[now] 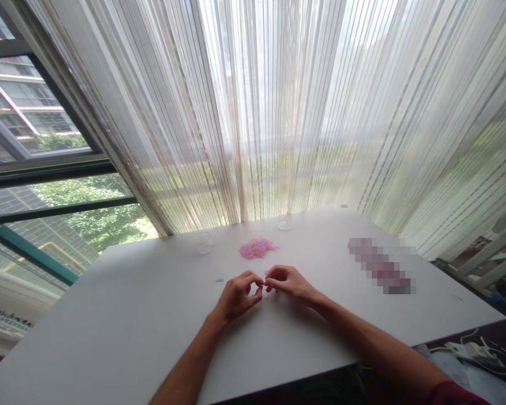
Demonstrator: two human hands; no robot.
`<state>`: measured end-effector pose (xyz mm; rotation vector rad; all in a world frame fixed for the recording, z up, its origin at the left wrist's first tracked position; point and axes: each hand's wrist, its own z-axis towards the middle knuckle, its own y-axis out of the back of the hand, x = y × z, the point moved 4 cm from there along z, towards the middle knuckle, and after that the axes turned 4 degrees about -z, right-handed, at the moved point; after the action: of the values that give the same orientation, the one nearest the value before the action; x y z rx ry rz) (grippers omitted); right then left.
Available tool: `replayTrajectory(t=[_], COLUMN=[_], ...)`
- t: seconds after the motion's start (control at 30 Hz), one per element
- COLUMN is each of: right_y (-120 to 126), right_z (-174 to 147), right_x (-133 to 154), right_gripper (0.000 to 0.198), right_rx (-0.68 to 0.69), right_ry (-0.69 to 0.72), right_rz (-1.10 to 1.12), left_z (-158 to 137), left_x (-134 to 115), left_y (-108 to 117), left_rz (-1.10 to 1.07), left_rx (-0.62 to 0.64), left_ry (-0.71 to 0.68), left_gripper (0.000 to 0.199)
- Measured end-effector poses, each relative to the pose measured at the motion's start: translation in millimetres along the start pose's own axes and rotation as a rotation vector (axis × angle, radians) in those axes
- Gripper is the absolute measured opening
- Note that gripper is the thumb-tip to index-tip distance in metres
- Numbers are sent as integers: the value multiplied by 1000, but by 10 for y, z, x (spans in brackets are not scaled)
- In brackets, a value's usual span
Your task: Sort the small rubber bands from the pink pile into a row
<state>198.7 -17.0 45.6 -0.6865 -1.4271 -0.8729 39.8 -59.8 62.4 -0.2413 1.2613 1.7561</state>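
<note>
Close together over the white table (151, 315), my left hand (241, 293) and my right hand (290, 284) meet at the fingertips. Thumb and forefinger are pinched on each hand. Whatever they hold is too small to make out. Just beyond them lies a loose heap of thin pink and pale, multicoloured loops or strands (258, 248), resembling small rubber bands. A small teal piece (219, 280) rests to the left of my left hand. Some pale pink bit shows behind my right fingertips, partly hidden.
Two clear, shallow containers (205, 243) (284, 224) stand toward the back of the table. At the right lies a pinkish, pixelated object (379, 267). A sheer curtain (269, 124) hangs along the far edge. White cables (476, 351) and a plastic bag lie beyond the near right edge.
</note>
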Motion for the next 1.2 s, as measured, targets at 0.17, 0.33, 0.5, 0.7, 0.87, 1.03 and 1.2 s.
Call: replayTrajectory(t=[0.17, 0.33, 0.5, 0.7, 0.87, 1.03, 1.2], right_y=[14, 4, 9, 38, 55, 75, 97], right_z=[5, -10, -17, -22, -47, -51, -38], right_x=[3, 34, 27, 62, 110, 109, 106], right_gripper=[38, 37, 34, 31, 25, 23, 22], right_rx=[-25, -19, -13, -31, -43, -75, -116], right_ry=[30, 96, 122, 176, 247, 314, 281], right_rz=[-14, -39, -51, -130, -270, -353, -399], left_z=[-2, -2, 11, 30, 32, 33, 31], left_x=[17, 88, 133, 161, 147, 120, 123], left_y=[-16, -44, -45, -25, -22, -19, -13], left_rz=[-44, -145, -249, -332, -292, -212, -162], left_rx=[-27, -48, -51, -68, -24, -7, -13], left_ry=[59, 191, 267, 314, 300, 244, 233], left_gripper=[6, 21, 30, 32, 29, 27, 26])
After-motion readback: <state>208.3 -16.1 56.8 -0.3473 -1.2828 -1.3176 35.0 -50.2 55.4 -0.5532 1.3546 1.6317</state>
